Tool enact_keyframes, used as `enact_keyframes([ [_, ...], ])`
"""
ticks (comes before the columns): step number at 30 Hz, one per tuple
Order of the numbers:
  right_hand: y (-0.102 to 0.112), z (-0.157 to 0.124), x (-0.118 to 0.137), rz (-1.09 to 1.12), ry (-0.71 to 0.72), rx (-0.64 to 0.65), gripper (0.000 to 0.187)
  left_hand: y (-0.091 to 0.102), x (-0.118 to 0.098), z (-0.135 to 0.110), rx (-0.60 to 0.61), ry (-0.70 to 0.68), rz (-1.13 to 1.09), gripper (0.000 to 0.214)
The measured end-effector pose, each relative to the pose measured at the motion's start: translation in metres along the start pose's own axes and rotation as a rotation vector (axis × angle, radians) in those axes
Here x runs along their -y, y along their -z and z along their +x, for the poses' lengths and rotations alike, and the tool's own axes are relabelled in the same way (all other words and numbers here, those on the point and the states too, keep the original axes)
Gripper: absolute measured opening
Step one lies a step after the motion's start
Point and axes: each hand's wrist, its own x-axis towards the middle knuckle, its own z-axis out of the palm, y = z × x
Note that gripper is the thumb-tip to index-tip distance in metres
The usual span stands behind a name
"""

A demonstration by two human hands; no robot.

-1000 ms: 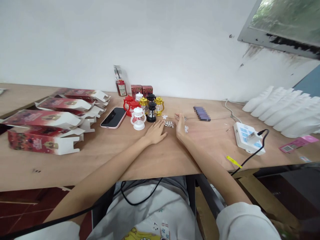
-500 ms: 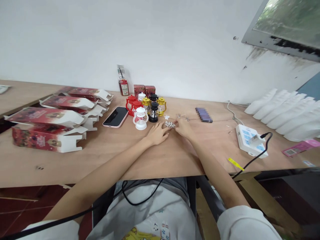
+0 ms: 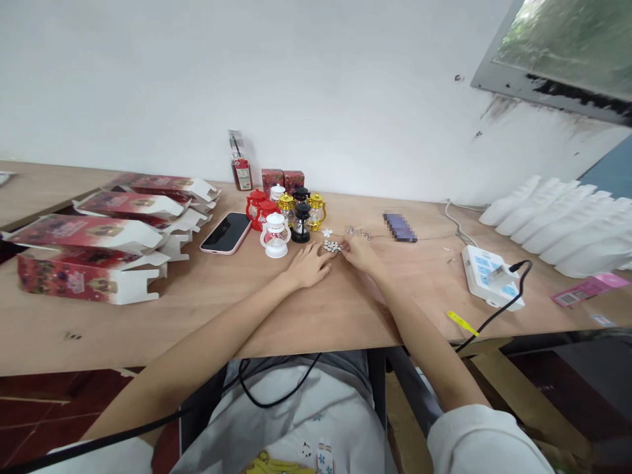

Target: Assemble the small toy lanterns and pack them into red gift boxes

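Note:
My left hand [image 3: 308,264] lies palm down on the wooden table [image 3: 306,309], fingers stretched out beside a little heap of small silvery pieces [image 3: 332,246]. My right hand [image 3: 359,253] rests just right of that heap, fingertips curled at its edge; whether they pinch a piece is hidden. Behind the hands stands a cluster of miniature lanterns: red [image 3: 257,208], white [image 3: 275,234], black [image 3: 300,222] and gold [image 3: 316,209]. A few more tiny clear bits [image 3: 358,232] lie beyond my right hand.
A phone [image 3: 226,232] lies left of the lanterns. Several red printed cartons [image 3: 93,253] are stacked at the left. A white power strip [image 3: 491,276] with a black cable sits at the right, white moulded trays [image 3: 557,220] behind it, a purple item [image 3: 399,226] at the back.
My right hand turned from standing on its edge, open, to lying over the table with its fingertips at the heap of small pieces. My left hand barely moved.

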Motion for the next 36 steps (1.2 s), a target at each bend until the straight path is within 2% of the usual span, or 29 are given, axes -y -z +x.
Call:
enact_keyframes([
  [4,-0.003,0.003,-0.002,0.104,0.016,-0.029,0.021,0.002,-0.001,0.0,0.015,0.009,0.013,0.044],
  [9,-0.008,0.005,-0.002,0.291,-0.045,-0.155,0.015,0.002,-0.002,0.0,0.022,0.01,0.022,0.045],
  [14,-0.005,0.003,0.004,0.276,-0.072,-0.203,0.022,0.001,-0.001,0.0,0.016,0.006,0.029,0.045],
  [22,0.003,0.001,0.003,0.154,-0.05,-0.042,0.027,0.006,-0.005,-0.001,0.06,0.026,0.063,0.046],
  [29,0.006,-0.001,0.006,0.011,-0.062,-0.022,0.027,0.004,-0.003,-0.001,0.044,0.006,0.073,0.045],
  [36,-0.002,0.001,0.0,0.192,-0.055,-0.007,0.043,0.002,-0.002,0.0,0.04,-0.006,0.063,0.045],
])
